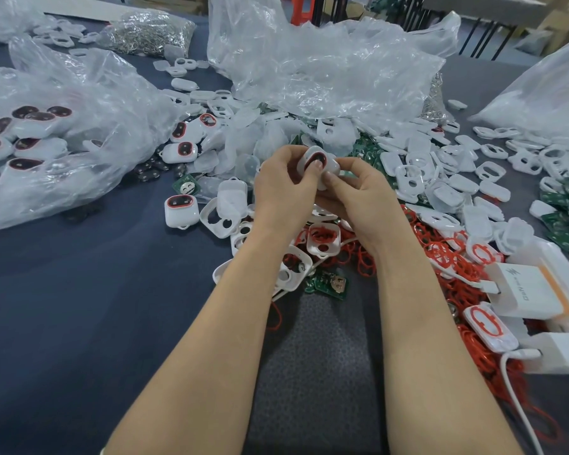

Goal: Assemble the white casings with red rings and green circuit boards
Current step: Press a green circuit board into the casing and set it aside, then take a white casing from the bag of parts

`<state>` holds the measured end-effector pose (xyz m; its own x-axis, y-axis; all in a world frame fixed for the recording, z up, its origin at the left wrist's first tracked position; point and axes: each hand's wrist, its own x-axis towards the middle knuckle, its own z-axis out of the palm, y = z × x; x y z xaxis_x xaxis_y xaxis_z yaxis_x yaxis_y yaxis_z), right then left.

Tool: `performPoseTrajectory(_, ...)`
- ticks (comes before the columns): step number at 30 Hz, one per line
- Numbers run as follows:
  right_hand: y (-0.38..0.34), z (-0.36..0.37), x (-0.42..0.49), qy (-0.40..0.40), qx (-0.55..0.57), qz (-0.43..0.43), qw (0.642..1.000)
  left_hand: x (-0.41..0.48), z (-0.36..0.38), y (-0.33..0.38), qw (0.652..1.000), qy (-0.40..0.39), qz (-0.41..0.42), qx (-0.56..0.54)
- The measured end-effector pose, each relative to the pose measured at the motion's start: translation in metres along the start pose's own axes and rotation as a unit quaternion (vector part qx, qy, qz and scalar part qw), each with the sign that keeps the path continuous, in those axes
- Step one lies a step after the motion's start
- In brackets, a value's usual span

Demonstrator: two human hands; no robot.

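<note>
Right now both hands meet over the middle of the tabletop [79,290], and each grip is clamped on the same white casing [331,163]. The left hand [283,192] curls round its left edge, with the thumb laid across the oval window where a red ring [310,159] lines the opening. The right hand [358,195] pinches the casing's right and lower edge, thumb in front, fingers behind. The casing is held clear above the heap, its windowed face tilted toward the camera; whether a board sits inside it I cannot tell.

Just under the wrists lies a tangle of loose red rings [453,267], spreading to the right, with open casing shells [222,221] mixed in, some with a ring laid in them. A green circuit board [329,284] with a round metal clip lies at the near edge of the heap, and more green circuit boards [568,221] are piled at the far right. Left of the hands stands a closed unit [181,210] with its red-rimmed window up, and a second closed unit [179,152] lies beyond it. A clear plastic bag [46,178] at the left holds many such units. A crumpled bag [325,70] rises behind the heap, and a bag of small metal parts [148,32] sits at the back left. At the right edge a white charger block [526,290] and a white cable [519,395] rest among the rings
</note>
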<state>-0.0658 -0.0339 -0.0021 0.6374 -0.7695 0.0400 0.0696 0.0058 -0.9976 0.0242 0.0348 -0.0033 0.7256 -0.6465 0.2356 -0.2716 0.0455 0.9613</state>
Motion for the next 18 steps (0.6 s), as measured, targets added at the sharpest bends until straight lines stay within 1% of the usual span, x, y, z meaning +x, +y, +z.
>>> performPoseTrajectory(4, 0.001, 0.0, 0.0, -0.008, -0.017, 0.001, 1.0, 0.001, -0.001, -0.001, 1.0, 0.002, -0.001, 0.017)
performPoseTrajectory(10, -0.003, 0.0, -0.001, 0.005, 0.001, 0.001, 1.0, -0.001, 0.0, 0.001, 1.0, 0.004, -0.008, -0.012)
performPoseTrajectory(16, -0.005, 0.002, -0.003, 0.004, -0.028, -0.006, 1.0, -0.001, -0.007, 0.008, 1.0, -0.001, -0.014, -0.001)
performPoseTrajectory(18, -0.01, 0.009, -0.002, 0.001, -0.022, -0.004, 1.0, 0.001, -0.015, 0.012, 1.0, 0.001, -0.02, -0.013)
